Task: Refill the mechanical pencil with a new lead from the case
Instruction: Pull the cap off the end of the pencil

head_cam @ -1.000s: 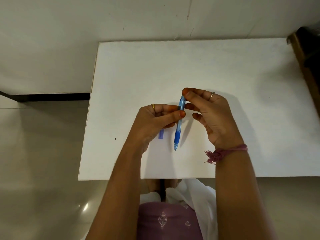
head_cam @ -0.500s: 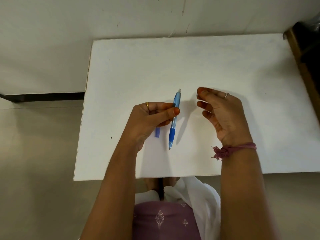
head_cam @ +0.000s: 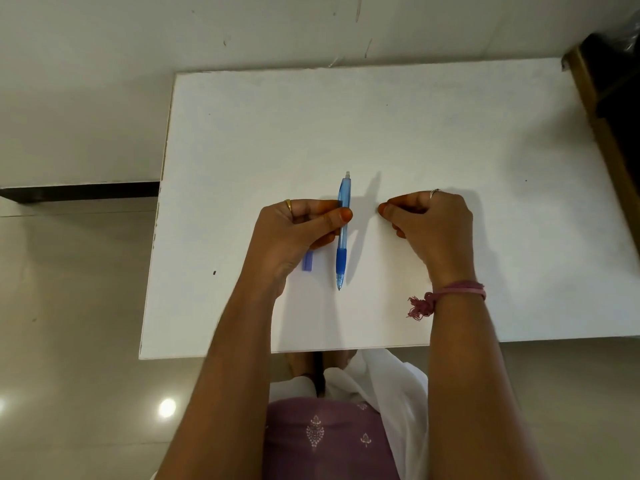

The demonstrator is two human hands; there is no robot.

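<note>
Pencil held upright over the white worktop [head_cam: 450, 126]

The left hand [head_cam: 298, 233] pinches the blue mechanical pencil [head_cam: 343, 233], tip toward the person; the lead case [head_cam: 307, 262] peeks out beneath it. The right hand [head_cam: 429, 223] rests beside, fingers curled; whether it holds anything is unclear.

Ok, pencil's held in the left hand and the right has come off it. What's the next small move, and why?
Probably bring the right hand to the lead case lying on the table beneath the left hand. The mechanical pencil is gripped mid-barrel; the right fingers look pinched, contents unclear.
</note>
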